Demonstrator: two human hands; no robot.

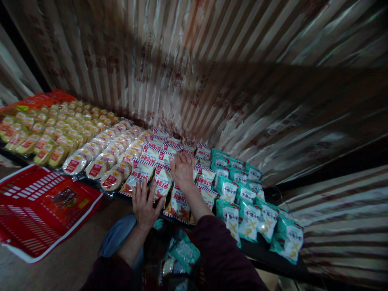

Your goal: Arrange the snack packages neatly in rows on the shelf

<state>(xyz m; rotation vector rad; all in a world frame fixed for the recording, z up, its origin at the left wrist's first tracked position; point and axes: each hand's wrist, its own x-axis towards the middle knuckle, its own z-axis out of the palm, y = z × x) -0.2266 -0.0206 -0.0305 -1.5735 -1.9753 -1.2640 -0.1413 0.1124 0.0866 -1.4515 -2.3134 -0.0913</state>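
Head view: left hand, fingers spread, at the packets' front; right hand, fingers close, farther back, grip unclear.

Okay so these snack bags are white with red-and-blue striped edges and red lettering, kinda puffy, tilted back in overlapping rows around the lower middle of the frame.

On the white bags with striped edges, "鱿鱼爱上虾" is printed in red characters. "小鱼小虾" is shown in dark characters on the green-and-white bags. The red labels on the round packaged snacks and the reddish print on the wall sheeting cannot be read clearly.
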